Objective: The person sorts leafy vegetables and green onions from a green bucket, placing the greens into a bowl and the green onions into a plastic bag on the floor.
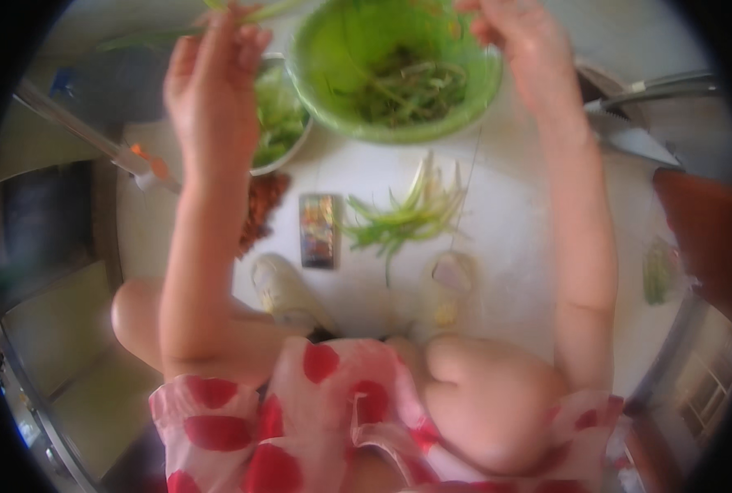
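My left hand (218, 80) is raised at the upper left, with its fingers closed on a green onion (273, 10) whose long leaves trail out to the left. My right hand (523, 52) hangs by the right rim of a green plastic basin (396, 132). Its fingers are bent and blurred, and whether they pinch anything is unclear. Wilted greens and trimmings (415, 89) lie in the basin. On the floor below it rests a loose bunch of green onions (412, 212). A bowl of cut light-green vegetables (276, 117) stands left of the basin, partly behind my left wrist.
A smartphone (318, 231) lies on the tiled floor (507, 234) near my shoes (289, 289). Small reddish-brown pieces (264, 206) are heaped beside my left forearm. A metal blade with a toothed edge (634, 135) is at the right, and a green bundle (658, 271) lies farther down.
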The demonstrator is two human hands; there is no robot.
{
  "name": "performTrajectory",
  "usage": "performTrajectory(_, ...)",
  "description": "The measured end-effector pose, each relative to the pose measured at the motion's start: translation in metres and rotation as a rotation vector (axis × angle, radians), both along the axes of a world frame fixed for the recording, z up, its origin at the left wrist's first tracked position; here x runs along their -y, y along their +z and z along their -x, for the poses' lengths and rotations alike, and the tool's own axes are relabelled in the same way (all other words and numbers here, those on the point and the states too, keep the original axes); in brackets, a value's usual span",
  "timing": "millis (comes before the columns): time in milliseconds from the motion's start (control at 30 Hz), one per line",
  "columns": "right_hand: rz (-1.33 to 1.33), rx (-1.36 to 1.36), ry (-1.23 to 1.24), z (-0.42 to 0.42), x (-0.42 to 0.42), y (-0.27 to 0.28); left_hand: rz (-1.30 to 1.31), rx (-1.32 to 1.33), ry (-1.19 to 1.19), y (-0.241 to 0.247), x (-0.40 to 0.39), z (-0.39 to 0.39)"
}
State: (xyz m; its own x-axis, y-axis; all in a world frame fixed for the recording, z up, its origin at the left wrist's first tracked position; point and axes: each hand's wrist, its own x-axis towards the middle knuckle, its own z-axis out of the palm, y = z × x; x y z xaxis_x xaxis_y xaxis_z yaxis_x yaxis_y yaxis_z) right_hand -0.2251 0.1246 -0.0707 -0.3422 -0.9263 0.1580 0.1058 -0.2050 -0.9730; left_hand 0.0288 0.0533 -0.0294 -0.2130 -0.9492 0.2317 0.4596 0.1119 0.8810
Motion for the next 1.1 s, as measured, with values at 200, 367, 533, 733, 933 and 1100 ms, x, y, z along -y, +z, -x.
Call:
performTrajectory(200, 0.057, 0.025, -0.027, 0.003, -0.006, 0.007, -0.388, 0.165, -0.044, -0.014, -0.143, -0.045)
performTrajectory(367, 0.025, -0.021, -0.028, 0.005, -0.012, 0.004, -1.145, 0.089, -0.247, -0.101, -0.228, -0.044)
performTrajectory(533, -0.067, -0.29, -0.012, 0.004, -0.007, -0.011, -1.269, -0.081, -0.099, -0.236, -0.222, -0.006)
performTrajectory(733, -0.111, -0.685, 0.105, -0.001, 0.002, -0.017, -1.493, -0.109, -0.139, -0.236, -0.222, 0.019)
performTrajectory(933, -0.28, -1.18, 0.658, -0.042, 0.052, -0.034, -1.528, -0.005, -0.226, -0.19, -0.223, 0.018)
performTrajectory(1100, -0.361, -1.249, 0.821, -0.069, 0.068, -0.054, -0.973, 0.217, -0.273, -0.129, -0.197, 0.019)
